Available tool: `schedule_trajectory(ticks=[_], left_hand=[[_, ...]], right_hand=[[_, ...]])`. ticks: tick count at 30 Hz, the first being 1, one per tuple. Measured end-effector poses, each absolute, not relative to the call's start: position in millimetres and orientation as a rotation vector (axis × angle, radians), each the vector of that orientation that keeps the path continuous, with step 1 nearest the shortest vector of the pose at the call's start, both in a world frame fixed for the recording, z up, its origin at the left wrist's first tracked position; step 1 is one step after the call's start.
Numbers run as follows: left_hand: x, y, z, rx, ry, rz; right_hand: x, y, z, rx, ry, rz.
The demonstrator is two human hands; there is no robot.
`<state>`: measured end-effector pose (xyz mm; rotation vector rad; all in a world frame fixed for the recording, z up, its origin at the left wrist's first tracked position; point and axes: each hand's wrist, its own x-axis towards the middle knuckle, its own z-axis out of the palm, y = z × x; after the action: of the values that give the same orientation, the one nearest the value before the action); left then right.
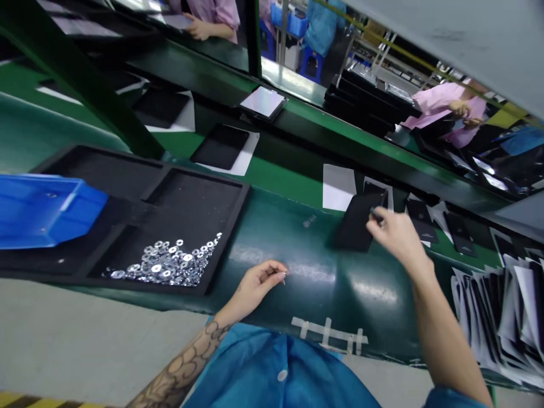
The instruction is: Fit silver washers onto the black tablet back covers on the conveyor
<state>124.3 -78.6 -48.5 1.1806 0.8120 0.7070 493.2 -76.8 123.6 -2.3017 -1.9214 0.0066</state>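
Note:
My left hand [259, 282] rests on the dark green bench surface [306, 266] with fingers curled into a pinch; something tiny and shiny shows at the fingertips, too small to name. My right hand [393, 232] reaches forward and grips the upper edge of a flat black panel [357, 222] lying at the edge of the green conveyor belt [276, 175]. A black foam tray [140, 226] to the left holds a heap of small silver washers [168, 263].
A blue plastic bin [42, 209] sits on the tray's left part. White sheets [338, 187] and black panels [221, 146] lie along the belt. A stack of black-and-white cards [505, 317] stands at right. People in pink work across the line [446, 107].

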Motion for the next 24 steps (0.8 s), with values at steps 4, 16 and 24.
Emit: schedule_trajectory(ticks=[4, 16, 24], left_hand=[[131, -67, -47, 1.211, 0.856, 0.782], [169, 14, -8, 1.934, 0.902, 0.374], [228, 51, -6, 2.144, 0.807, 0.151]], right_hand=[[401, -129, 91, -2.343, -2.308, 0.202], [435, -117, -8, -1.483, -1.122, 1.260], [504, -120, -34, -0.711, -0.296, 1.392]])
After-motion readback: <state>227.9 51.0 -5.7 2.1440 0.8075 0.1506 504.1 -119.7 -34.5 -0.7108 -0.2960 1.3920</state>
